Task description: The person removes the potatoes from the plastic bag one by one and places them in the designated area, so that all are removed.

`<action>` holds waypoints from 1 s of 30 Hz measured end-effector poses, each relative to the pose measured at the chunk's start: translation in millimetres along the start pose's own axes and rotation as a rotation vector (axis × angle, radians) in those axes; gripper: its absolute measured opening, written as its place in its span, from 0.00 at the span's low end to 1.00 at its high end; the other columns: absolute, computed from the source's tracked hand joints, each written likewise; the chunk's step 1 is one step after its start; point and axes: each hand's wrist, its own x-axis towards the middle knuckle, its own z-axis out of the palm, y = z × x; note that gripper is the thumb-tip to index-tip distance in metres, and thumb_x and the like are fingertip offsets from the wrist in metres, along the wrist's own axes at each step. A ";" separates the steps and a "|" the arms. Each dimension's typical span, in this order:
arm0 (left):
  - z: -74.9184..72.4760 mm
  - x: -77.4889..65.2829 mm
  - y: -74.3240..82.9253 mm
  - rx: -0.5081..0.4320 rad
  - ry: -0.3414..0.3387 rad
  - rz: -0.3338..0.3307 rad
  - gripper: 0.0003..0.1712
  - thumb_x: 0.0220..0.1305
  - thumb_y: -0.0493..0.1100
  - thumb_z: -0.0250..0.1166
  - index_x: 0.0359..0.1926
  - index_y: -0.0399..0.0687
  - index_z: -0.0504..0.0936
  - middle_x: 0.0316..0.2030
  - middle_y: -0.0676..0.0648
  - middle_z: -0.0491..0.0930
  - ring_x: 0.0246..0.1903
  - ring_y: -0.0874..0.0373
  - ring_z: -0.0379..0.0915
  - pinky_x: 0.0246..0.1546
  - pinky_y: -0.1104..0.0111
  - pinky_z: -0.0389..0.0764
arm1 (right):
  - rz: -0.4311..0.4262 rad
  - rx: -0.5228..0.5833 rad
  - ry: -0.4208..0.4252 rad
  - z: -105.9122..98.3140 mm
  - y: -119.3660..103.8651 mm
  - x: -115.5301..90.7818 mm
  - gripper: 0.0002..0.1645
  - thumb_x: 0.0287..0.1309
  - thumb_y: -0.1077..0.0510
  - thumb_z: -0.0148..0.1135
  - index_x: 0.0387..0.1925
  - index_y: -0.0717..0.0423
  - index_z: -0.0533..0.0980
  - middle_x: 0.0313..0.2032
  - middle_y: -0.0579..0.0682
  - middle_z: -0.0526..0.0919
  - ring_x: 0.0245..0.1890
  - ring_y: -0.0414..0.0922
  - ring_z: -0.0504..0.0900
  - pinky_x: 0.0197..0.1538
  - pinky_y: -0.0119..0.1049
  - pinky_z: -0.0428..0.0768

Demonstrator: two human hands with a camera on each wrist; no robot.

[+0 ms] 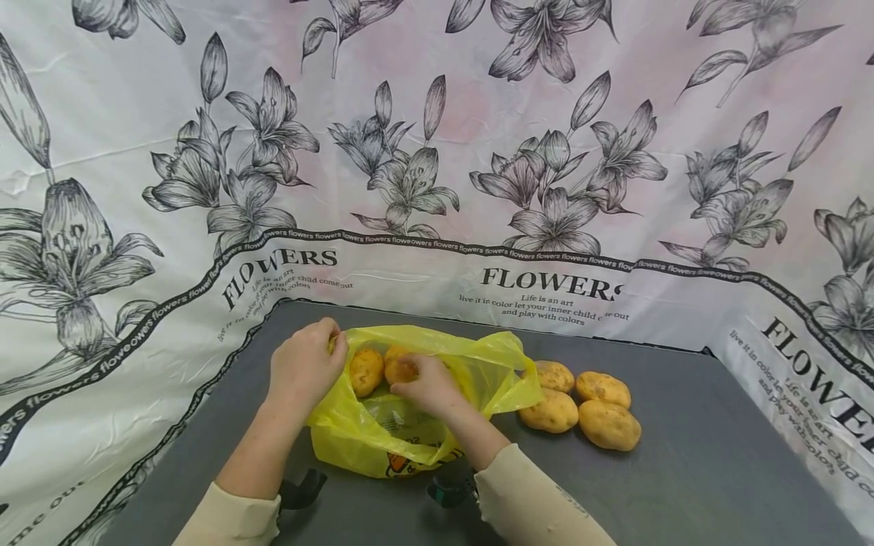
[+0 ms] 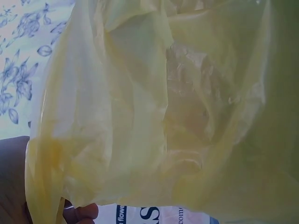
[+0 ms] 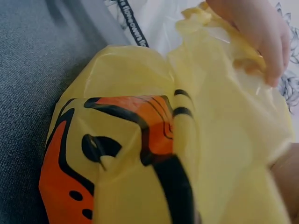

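Note:
A yellow plastic bag (image 1: pixel 382 432) with an orange and black print (image 3: pixel 117 140) lies open on the dark table (image 1: pixel 683 470). My left hand (image 1: pixel 303 368) grips the bag's far left rim and holds it up. My right hand (image 1: pixel 426 387) reaches into the mouth and holds a potato (image 1: pixel 399 369). Another potato (image 1: pixel 366 371) lies inside beside it. In the left wrist view only yellow bag film (image 2: pixel 163 112) fills the frame. The left hand (image 3: pixel 261 37) shows at the top of the right wrist view, pinching the plastic.
Several loose potatoes (image 1: pixel 580 406) lie in a cluster on the table just right of the bag. A white cloth with grey flowers (image 1: pixel 437 152) hangs behind and drapes along both table sides. Two dark clips (image 1: pixel 303 489) sit near my wrists.

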 end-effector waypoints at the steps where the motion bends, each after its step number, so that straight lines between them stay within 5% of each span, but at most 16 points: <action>1: -0.3 -0.1 0.5 0.001 0.001 0.000 0.08 0.64 0.46 0.56 0.31 0.48 0.78 0.24 0.49 0.78 0.17 0.56 0.68 0.15 0.62 0.69 | -0.003 -0.018 0.003 1.1 -0.4 0.8 0.30 0.53 0.56 0.68 0.58 0.57 0.72 0.55 0.55 0.75 0.56 0.53 0.72 0.54 0.47 0.72; 12: -1.8 0.0 1.2 -0.003 0.010 0.008 0.08 0.63 0.45 0.57 0.31 0.48 0.78 0.23 0.49 0.78 0.17 0.56 0.68 0.15 0.62 0.70 | 0.004 -0.189 0.085 9.3 -7.0 0.7 0.31 0.49 0.56 0.71 0.56 0.58 0.74 0.54 0.58 0.75 0.56 0.55 0.70 0.53 0.48 0.72; 21: -1.0 0.4 0.9 0.005 0.010 0.006 0.07 0.62 0.45 0.58 0.31 0.48 0.78 0.23 0.49 0.78 0.17 0.56 0.68 0.15 0.62 0.69 | 0.038 -0.207 0.153 13.0 -3.7 6.3 0.34 0.41 0.59 0.76 0.54 0.60 0.75 0.51 0.58 0.77 0.54 0.54 0.73 0.53 0.45 0.72; 30: -0.8 0.5 -0.4 0.005 0.003 0.002 0.07 0.62 0.45 0.58 0.30 0.48 0.78 0.23 0.49 0.77 0.17 0.56 0.68 0.15 0.62 0.69 | 0.040 -0.190 0.207 11.5 2.6 7.5 0.24 0.49 0.63 0.69 0.51 0.58 0.77 0.49 0.55 0.80 0.50 0.50 0.77 0.49 0.41 0.76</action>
